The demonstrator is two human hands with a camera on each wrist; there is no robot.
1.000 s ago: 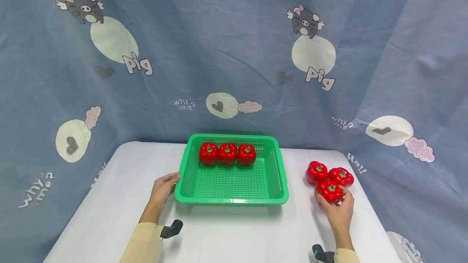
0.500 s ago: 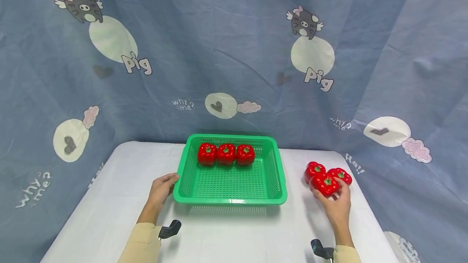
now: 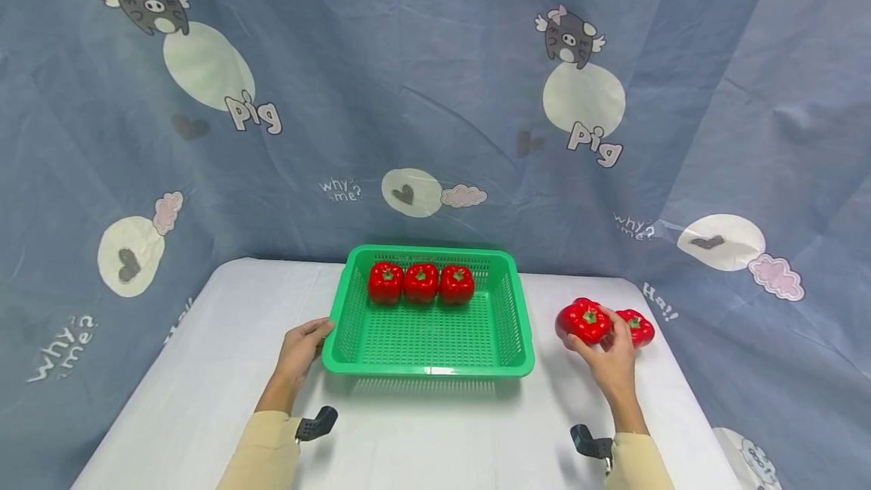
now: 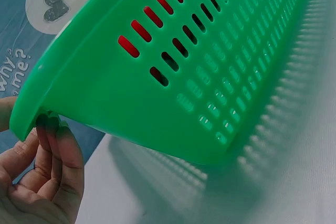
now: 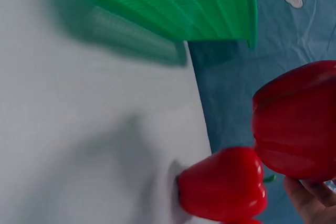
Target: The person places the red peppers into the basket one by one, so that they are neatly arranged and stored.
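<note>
A green plastic basket [image 3: 429, 370] stands mid-table with three red bell peppers [image 3: 421, 283] in a row along its far side. My left hand [image 3: 298, 350] grips the basket's left rim; the left wrist view has the fingers [image 4: 65, 156] under the lip and the thumb at its outer side. Out to the right, my right hand [image 3: 615, 365] holds a red bell pepper [image 3: 581, 324], thumb on one side and fingers on the other. In the right wrist view this held pepper [image 5: 296, 121] is raised off the table, near another pepper [image 5: 220, 184].
A further red bell pepper [image 3: 638, 329] lies at the table's right edge, partly behind my right hand. One more is mostly hidden behind the held pepper. The white table [image 3: 442, 445] ends at a blue patterned cloth [image 3: 435, 97] hanging at the back.
My right hand has lifted the bell pepper from among the others and carried it left and slightly farther away. My left hand and the basket have stayed in place.
</note>
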